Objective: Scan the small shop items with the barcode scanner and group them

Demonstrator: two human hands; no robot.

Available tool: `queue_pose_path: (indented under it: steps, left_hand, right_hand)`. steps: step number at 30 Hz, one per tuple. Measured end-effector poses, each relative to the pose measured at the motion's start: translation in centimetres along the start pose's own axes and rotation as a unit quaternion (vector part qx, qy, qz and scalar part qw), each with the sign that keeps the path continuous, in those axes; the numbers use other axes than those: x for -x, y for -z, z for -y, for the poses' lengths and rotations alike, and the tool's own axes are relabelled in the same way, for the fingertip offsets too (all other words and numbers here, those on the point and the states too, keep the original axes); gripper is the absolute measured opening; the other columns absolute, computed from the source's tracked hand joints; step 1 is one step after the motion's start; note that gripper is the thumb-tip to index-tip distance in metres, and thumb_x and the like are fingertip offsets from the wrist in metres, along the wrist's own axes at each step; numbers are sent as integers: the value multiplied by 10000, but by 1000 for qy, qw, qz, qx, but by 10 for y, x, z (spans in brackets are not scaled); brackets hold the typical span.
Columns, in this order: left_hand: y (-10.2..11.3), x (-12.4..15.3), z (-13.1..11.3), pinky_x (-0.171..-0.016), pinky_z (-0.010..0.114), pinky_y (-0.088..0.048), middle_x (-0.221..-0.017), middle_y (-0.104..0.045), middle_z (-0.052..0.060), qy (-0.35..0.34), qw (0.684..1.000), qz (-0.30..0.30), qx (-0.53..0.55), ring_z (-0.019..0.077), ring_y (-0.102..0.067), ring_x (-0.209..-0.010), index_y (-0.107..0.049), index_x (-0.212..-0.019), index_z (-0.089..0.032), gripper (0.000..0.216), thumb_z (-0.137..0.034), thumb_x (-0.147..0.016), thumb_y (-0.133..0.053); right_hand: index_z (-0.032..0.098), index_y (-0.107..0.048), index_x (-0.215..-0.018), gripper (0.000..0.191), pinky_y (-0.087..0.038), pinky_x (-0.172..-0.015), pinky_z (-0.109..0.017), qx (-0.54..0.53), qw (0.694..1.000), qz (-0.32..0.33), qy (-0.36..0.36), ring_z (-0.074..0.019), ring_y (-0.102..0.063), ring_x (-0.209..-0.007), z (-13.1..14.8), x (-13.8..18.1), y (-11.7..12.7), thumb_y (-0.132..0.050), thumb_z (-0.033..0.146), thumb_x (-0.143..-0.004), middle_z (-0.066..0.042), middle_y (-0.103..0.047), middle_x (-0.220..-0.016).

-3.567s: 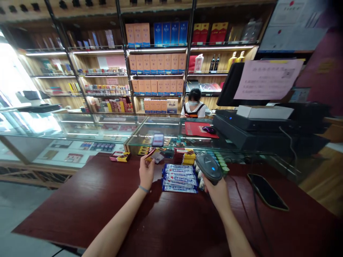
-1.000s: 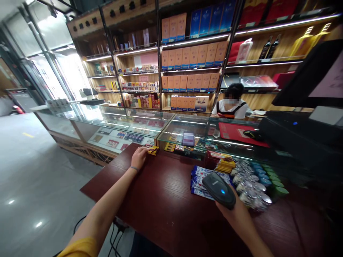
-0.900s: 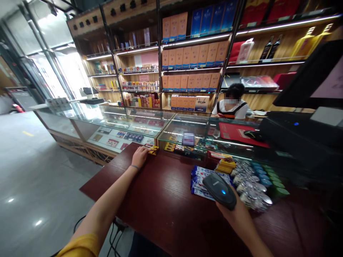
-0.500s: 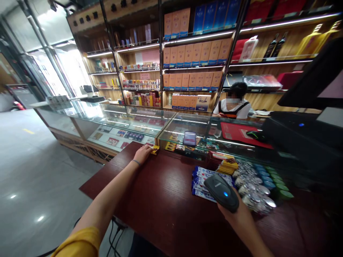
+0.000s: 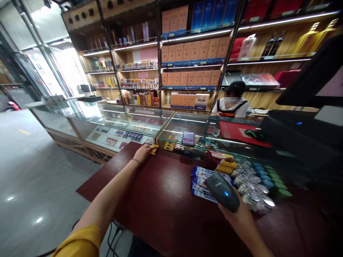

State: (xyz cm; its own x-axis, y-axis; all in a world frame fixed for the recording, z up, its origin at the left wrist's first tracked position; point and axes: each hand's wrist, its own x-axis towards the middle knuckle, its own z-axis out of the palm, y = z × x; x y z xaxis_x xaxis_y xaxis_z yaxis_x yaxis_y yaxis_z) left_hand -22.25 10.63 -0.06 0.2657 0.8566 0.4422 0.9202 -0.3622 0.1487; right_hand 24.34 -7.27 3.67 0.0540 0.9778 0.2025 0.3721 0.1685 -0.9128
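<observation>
My left hand reaches to the far edge of the dark red-brown counter. Its fingers are closed on a small yellow packet, whose near end they cover. In my right hand is a black barcode scanner with a lit blue light, held above the counter's right half. The scanner partly hides a stack of blue-and-white packets lying beneath and left of it. Just beyond lie yellow-and-brown packets in a row.
Silver-topped cans and green-topped ones stand right of the scanner. Glass display cases border the counter's far side. A monitor rises at right. A seated person is behind the glass, before shelves of boxes.
The whole view has shifted very slightly. My left hand stays on the yellow packet, and my right hand keeps the barcode scanner in almost the same place.
</observation>
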Motion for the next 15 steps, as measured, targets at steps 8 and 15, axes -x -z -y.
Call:
queue_pose_path:
  steps: [8,15]
  left_hand:
    - [4,-1,-7,-973,344,-519,-1083,-689,92,4,1000,4,-6,203,-645,-1041,-721,-1212,-247,315,-171,-956,-555]
    - [10,4,-21,-1033,383,-493,-1190,-683,80,-4,1000,-25,-11,217,-614,-1149,-681,-1226,-259,342,-149,-926,-557]
  right_hand:
    - [223,-571,-1194,466,-540,-759,-314,-2,1000,14,27,-255,-704,-897,-5,-2,2,-633,525,-845,-57,-728,-965]
    - [209,-612,-1158,427,-547,-753,-303,-5,998,-16,62,-249,-706,-884,-8,-4,9,-668,460,-818,-73,-748,-979]
